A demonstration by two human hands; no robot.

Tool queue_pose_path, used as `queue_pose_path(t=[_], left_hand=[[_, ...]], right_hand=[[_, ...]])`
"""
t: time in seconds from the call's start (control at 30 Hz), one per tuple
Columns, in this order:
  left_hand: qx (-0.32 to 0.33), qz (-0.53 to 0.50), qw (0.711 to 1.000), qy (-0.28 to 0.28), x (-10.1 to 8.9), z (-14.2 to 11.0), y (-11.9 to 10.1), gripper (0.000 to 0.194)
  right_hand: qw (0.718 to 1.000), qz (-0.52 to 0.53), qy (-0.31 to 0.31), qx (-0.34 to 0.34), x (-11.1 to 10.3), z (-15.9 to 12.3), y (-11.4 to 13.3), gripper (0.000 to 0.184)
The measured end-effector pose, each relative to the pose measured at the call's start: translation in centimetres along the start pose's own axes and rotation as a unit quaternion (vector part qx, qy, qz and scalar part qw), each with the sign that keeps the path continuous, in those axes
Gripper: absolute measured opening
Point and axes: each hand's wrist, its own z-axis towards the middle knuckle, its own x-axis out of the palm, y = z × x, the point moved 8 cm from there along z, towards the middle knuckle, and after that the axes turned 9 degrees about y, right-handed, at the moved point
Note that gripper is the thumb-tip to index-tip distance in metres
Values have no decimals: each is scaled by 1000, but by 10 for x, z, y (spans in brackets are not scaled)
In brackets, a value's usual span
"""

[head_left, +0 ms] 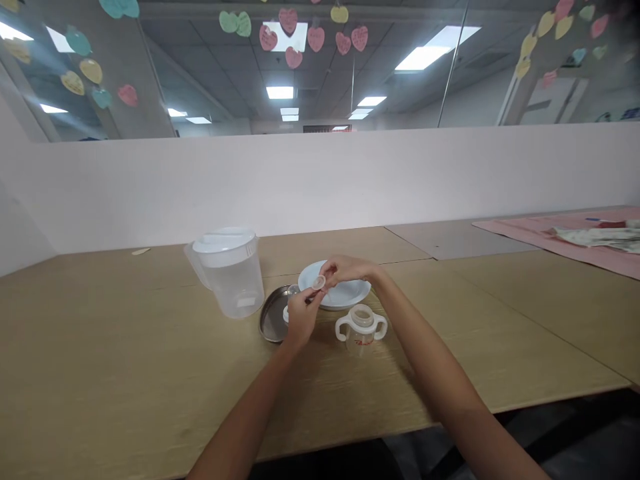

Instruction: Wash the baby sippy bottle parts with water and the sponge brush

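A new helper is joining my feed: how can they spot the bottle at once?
On the brown table, find the pale bowl. This side of it stands the clear bottle. Unlike the lidded pitcher left of it, it has two white handles and red print.

Bright ceiling panels (423, 58), soft faint shadows

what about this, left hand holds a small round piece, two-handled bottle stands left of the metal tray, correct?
Not quite: in the head view the two-handled bottle stands right of the metal tray, not left. The left hand does hold a small round piece.
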Motion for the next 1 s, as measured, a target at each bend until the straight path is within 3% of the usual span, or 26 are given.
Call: queue_pose_path(t=[0.17,0.23,0.33,0.4,0.47,0.57,0.67,0.8,0.9,1.0], left_hand=[[53,47,994,-86,-10,-9,-11,27],[100,52,990,-83,-8,-18,-25,27],[175,48,983,-5,9,-33,-52,27],[196,45,978,59,23,-42,-63,31],[187,40,976,104,35,-48,-66,40],[155,22,979,130,45,-48,-60,52],[150,12,981,125,46,-44,-52,55],[177,47,979,89,37,-38,-45,50],[209,96,971,70,28,-35,-43,47],[227,141,961,67,22,-33,-42,46]], right_hand=[[997,72,-23,-9,-10,-5,-18,31],[998,67,-17,13,-15,-12,-29,34],[995,-34,-26,89,-26,-21,-47,29],[976,-136,-37,167,-34,-25,-59,26],[950,-204,-44,232,-37,-23,-69,23],[935,-226,-43,271,-29,-9,-78,24],[934,-222,-31,278,-14,7,-84,23],[955,-179,-14,236,2,17,-79,21],[968,-145,-43,202,-4,14,-65,19],[966,-135,-125,183,-24,0,-43,20]])
